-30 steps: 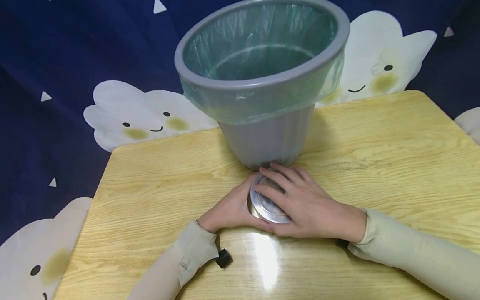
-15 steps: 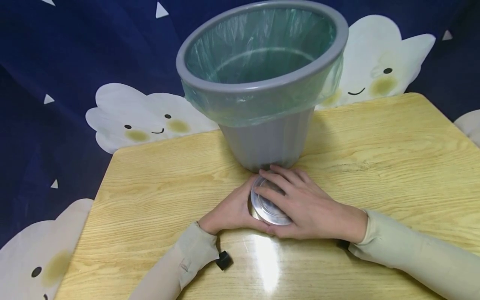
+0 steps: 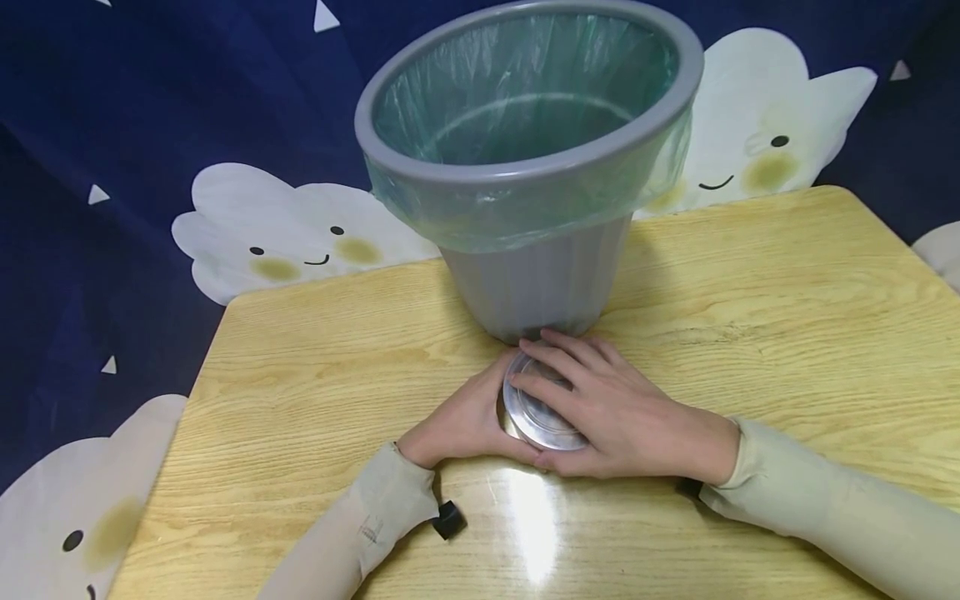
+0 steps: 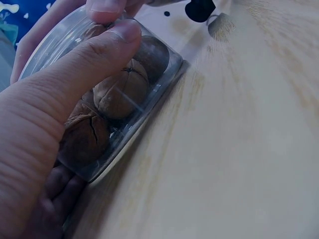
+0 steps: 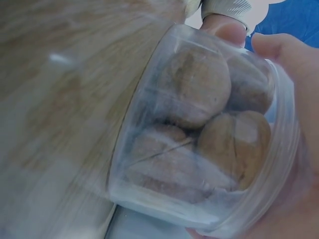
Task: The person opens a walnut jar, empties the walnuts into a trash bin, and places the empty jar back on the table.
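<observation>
Both hands are on a small clear plastic jar (image 5: 164, 199) standing on the table, close to the foot of the bin. Several brown nuts with cracked shells, which look like walnuts (image 4: 121, 94), show through its wall in both wrist views. My left hand (image 3: 468, 421) grips the jar's body from the left, thumb along the near side. From the right, my right hand (image 3: 618, 408) holds the round clear lid (image 3: 528, 408), with fingers spread across its top and the thumb at its near edge. The right palm and fingers hide much of the lid in the head view.
A grey bin (image 3: 540, 287) with a green plastic liner (image 3: 480, 208) stands right behind the jar. The wooden table (image 3: 315, 358) reaches out to both sides. Behind it hangs a dark blue cloth (image 3: 142, 100) with white clouds.
</observation>
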Available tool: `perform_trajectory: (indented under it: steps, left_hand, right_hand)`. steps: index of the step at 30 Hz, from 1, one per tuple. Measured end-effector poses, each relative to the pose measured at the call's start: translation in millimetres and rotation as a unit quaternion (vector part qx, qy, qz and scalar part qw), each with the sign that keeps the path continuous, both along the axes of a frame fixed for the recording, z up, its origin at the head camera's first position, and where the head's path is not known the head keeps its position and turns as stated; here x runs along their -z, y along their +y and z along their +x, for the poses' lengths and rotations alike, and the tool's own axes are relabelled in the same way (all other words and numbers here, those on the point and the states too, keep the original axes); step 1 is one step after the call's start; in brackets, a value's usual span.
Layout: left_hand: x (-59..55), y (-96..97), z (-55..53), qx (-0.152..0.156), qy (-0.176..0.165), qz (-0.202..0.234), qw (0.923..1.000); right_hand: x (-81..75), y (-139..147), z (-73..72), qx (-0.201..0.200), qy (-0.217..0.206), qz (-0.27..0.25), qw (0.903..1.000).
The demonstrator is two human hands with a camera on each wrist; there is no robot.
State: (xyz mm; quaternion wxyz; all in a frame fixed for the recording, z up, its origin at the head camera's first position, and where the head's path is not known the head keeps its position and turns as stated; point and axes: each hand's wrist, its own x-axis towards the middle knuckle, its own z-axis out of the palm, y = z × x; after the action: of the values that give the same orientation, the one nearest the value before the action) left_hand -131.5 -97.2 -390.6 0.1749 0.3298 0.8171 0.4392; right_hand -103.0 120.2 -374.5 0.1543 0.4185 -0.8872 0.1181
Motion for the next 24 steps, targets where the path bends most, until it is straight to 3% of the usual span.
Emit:
perform_trajectory:
  steps: [24]
  left_hand:
    - [2.3,0.5,-0.6,0.006,0.000,0.007,1.0000]
  right_hand:
    - [-0.3,3.0,-2.1,-0.014,-0.009,-0.003,0.9999]
